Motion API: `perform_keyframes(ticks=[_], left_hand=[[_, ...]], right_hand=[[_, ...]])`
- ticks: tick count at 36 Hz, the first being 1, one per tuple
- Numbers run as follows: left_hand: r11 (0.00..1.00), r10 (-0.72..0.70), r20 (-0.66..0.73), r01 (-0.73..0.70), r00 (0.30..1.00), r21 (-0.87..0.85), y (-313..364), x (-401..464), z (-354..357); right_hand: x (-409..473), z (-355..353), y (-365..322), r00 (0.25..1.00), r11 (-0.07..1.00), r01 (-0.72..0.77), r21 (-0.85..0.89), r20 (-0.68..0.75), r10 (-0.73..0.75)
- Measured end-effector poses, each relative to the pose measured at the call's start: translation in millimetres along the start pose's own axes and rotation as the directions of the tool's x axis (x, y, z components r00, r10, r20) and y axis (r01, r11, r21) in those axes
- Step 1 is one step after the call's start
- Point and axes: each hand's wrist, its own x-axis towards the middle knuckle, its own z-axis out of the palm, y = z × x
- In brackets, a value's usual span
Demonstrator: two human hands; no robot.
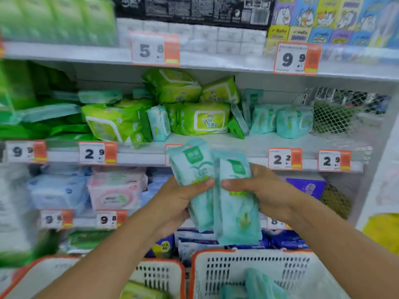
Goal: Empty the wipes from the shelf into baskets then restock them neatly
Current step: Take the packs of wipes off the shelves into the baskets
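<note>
My left hand (179,199) grips a teal wipes pack (192,167), and my right hand (259,188) grips a second teal pack (239,214) beside it. Both packs are held upright above the right basket (254,264), in front of the middle shelf (237,145). On that shelf lie jumbled lime-green wipes packs (203,119) and more teal packs (293,121). A teal pack (263,285) lies inside the right basket. The left basket (159,275) holds a green pack (140,291).
Price tags (97,153) line the shelf edges. Above sit tissue packs (194,37); below are pink (116,190) and blue packs (58,190). A net bag (341,113) hangs at the shelf's right end. A white wall panel (380,186) bounds the right.
</note>
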Motion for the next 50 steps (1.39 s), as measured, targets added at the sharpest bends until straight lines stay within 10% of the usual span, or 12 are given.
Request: perform_keyframes(ticks=[13,17,25,30,33,36,39,44,50], left_hand=[[0.971,-0.105,-0.063,0.116,0.992,0.207,-20.1,2.3,-13.8],[0.958,-0.134,-0.05,0.142,0.99,0.247,-30.7,8.4,-4.4],[0.934,-0.237,-0.034,0.238,0.971,0.267,-44.2,26.6,46.0],[0.425,0.34,-0.074,-0.083,0.938,0.901,-15.8,75.2,28.3],[0.134,0.506,0.165,-0.266,0.847,0.955,27.2,111.4,21.0],[-0.074,0.359,0.215,-0.203,0.908,0.976,64.5,153.2,20.9],[-0.149,0.083,0.052,-0.04,0.995,0.988,80.6,190.0,18.7],[-0.432,-0.224,-0.132,0.023,0.966,0.902,64.7,214.4,16.0],[-0.412,-0.218,-0.125,0.025,0.968,0.911,65.2,221.4,10.5]], right_hand=[[-20.3,-73.9,29.8,0.976,0.97,-0.216,-0.109,-0.011,0.217],[-23.9,-98.8,42.8,0.914,0.801,-0.403,-0.442,-0.142,0.381],[-10.1,-83.1,50.0,0.972,0.935,-0.203,-0.291,0.052,0.228],[-3.4,-132.7,56.7,0.865,0.673,-0.432,-0.6,-0.063,0.498],[12.9,-148.0,39.1,0.936,0.461,-0.351,-0.815,-0.302,0.179],[38.6,-135.8,-11.8,0.867,0.813,0.01,-0.582,-0.4,-0.297],[82.7,-122.7,-62.6,0.806,0.66,0.134,-0.739,-0.307,-0.507],[181.5,-134.0,-84.5,0.922,0.517,-0.22,-0.827,-0.35,-0.168],[271.6,-144.9,-49.8,0.916,0.435,-0.31,-0.845,-0.388,-0.101]])
